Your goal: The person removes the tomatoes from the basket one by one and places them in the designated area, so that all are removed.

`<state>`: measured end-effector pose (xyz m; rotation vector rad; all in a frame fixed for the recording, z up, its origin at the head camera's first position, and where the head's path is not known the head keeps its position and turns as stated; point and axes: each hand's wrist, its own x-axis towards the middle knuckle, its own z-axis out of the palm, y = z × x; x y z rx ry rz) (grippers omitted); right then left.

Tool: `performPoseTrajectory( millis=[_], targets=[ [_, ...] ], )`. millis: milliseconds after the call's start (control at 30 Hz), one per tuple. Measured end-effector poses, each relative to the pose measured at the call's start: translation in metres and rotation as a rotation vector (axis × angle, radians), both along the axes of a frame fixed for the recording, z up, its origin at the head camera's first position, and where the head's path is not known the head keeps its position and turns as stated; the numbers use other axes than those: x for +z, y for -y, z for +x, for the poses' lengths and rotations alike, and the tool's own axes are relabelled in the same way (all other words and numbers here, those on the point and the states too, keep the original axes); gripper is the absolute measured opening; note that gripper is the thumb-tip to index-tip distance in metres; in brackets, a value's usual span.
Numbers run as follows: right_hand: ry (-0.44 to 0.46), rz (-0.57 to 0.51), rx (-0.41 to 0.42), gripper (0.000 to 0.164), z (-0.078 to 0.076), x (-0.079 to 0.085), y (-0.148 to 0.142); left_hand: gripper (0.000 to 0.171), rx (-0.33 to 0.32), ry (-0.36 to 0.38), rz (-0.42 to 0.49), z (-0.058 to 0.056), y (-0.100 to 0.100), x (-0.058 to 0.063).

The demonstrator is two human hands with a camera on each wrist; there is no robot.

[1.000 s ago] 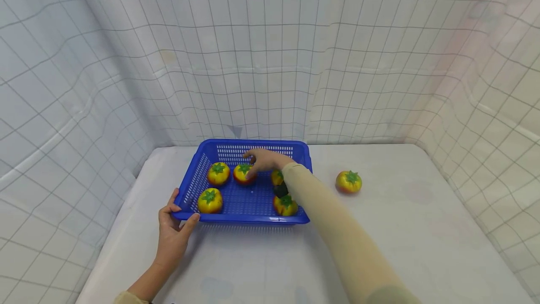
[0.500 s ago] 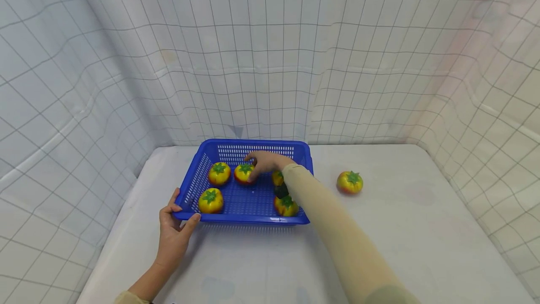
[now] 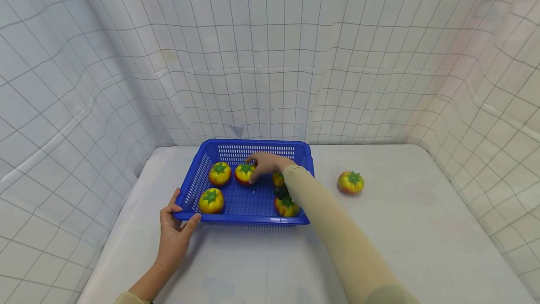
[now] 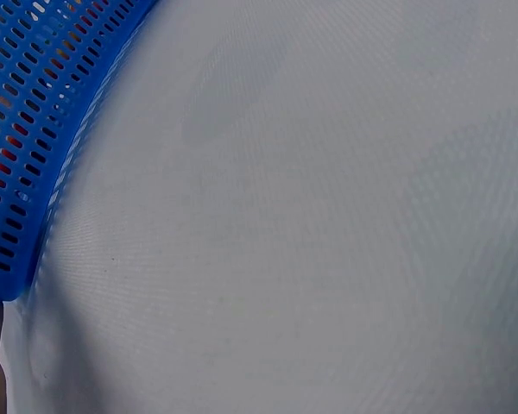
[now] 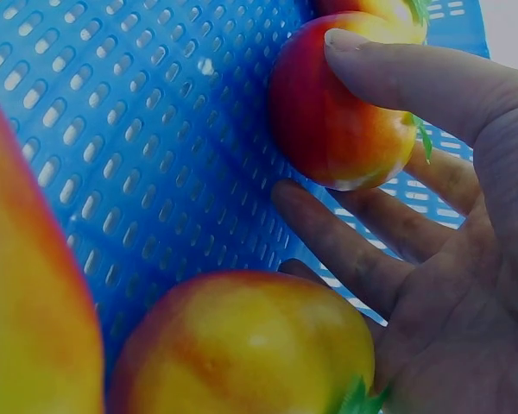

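My left hand point(image 3: 173, 233) grips the front left corner of a blue plastic basket point(image 3: 246, 218), thumb on the front rim and fingers at the side. Inside the basket my right hand point(image 3: 268, 162) holds a yellow-and-red tomato point(image 3: 243, 173) with a green leafy top. In the right wrist view, the thumb lies on that tomato point(image 5: 328, 112) and the fingers reach round its other side. Two more tomatoes, one at the back left point(image 3: 220, 174) and one at the front left point(image 3: 211, 201), sit in the basket. On its right side, my forearm partly hides another two.
A single tomato point(image 3: 350, 183) lies on the white table point(image 3: 401, 229), right of the basket. White gridded curtains point(image 3: 261, 60) enclose the table's back and sides. A small black device point(image 3: 281, 193) sits at my right wrist.
My right thumb has shifted slightly down and right along the tomato. The left hand and the basket stay in place.
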<state>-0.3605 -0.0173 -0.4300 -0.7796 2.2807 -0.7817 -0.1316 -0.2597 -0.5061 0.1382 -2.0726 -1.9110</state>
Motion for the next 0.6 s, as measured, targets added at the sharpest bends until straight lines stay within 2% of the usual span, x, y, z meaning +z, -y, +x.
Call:
performPoseTrajectory(
  millis=[400, 600],
  targets=[
    [-0.032, -0.007, 0.032, 0.063, -0.0009, 0.0, -0.0023, 0.043, -0.007, -0.017, 0.003, 0.0005, -0.0022, 0.0008],
    [-0.038, -0.046, 0.041, 0.063, -0.0007, 0.0062, -0.0024, 0.043, -0.001, -0.018, -0.002, 0.0005, -0.0011, 0.0002]
  ],
)
